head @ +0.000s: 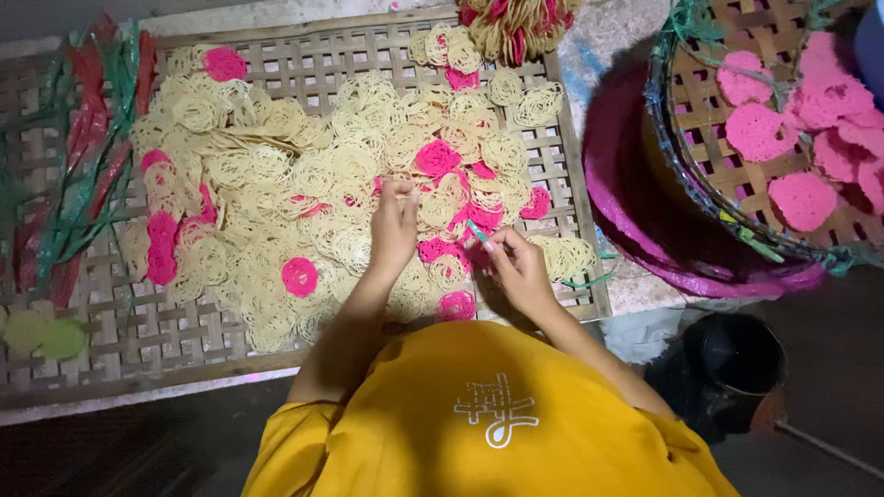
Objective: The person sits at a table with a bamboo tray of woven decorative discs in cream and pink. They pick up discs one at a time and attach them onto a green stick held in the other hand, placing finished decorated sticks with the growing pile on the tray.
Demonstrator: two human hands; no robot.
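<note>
From the head view, the left hand [394, 225] is resting on the pile of lacy cream and pink crackers [350, 175], fingers curled down and pinching at a cream disc. The right hand [517, 267] is lying just to the right, fingers closed around a thin green strip [478, 230]. The crackers are spreading across a woven bamboo tray [120, 322]. Red and green strips [83, 138] are lying on its far left. A round basket [700, 101] of pink crackers [803, 198] is sitting at the far right.
</note>
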